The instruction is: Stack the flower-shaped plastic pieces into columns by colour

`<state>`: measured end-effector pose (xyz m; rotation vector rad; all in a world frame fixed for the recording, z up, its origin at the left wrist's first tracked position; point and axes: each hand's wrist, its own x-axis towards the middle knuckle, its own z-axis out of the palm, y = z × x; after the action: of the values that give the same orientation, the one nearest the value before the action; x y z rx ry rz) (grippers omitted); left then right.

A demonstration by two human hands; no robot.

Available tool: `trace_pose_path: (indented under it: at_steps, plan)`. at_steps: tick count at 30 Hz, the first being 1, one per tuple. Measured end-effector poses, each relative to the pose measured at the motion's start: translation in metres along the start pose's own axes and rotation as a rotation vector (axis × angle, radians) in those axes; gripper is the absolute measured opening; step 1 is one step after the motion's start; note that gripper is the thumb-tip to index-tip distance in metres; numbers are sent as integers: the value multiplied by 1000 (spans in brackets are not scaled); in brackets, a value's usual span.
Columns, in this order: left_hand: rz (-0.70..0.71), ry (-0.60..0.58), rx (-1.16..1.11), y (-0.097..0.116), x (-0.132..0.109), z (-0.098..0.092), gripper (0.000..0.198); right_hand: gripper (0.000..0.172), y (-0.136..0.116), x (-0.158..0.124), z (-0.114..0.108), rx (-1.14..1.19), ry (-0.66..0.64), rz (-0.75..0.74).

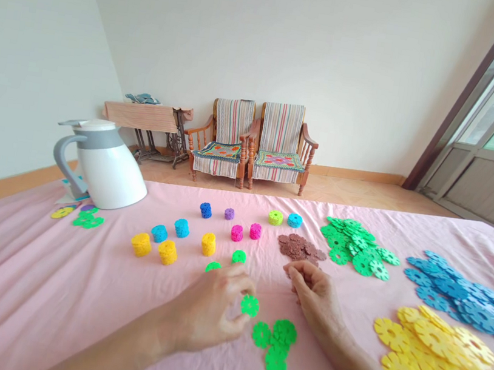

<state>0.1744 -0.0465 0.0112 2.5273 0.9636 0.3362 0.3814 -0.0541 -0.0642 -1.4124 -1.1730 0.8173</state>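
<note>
My left hand (pixel 206 308) pinches a green flower-shaped plastic disc (pixel 249 305) at its fingertips, above the pink bedsheet (pixel 54 280). Just below lie several loose green discs (pixel 277 342). My right hand (pixel 316 296) has its fingertips drawn together at the edge of a pile of brown discs (pixel 297 247); whether they hold a disc is hidden. Short stacks of yellow discs (pixel 167 252), blue discs (pixel 181 228) and pink discs (pixel 236 232) stand in rows beyond my hands. Two small green stacks (pixel 239 257) sit close to my left fingers.
Large spreads of green discs (pixel 353 246), blue discs (pixel 457 291) and yellow discs (pixel 433 364) cover the sheet's right side. A white-and-grey jug (pixel 105 165) lies tilted at the far left. Two wooden armchairs (pixel 253 143) and a sewing-machine table (pixel 145 125) stand beyond the sheet.
</note>
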Motion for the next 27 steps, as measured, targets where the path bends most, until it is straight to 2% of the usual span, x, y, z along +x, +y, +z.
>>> trace_pose_path:
  at_steps: [5, 8, 11, 19, 22, 25, 27]
  plan:
    - [-99, 167, 19, -36, -12, -25, 18, 27, 1, 0, 1, -2, 1, 3]
    - [-125, 211, 67, -57, -14, -27, 15, 26, 1, 0, 0, -11, -4, -8]
    - [-136, 213, 83, -68, -14, -24, 15, 25, 0, -1, 0, -18, -9, -23]
    - [-132, 203, 99, -69, -11, -22, 14, 27, 0, -1, 0, -25, -16, -17]
    - [-131, 232, 81, -67, -12, -24, 19, 27, 1, 0, 1, -26, -19, 0]
    - [-126, 247, 30, -56, -11, -22, 19, 27, 2, 1, 1, -18, -11, 10]
    - [-96, 180, -30, -43, -10, -18, 16, 27, 2, 1, 1, -3, -2, 9]
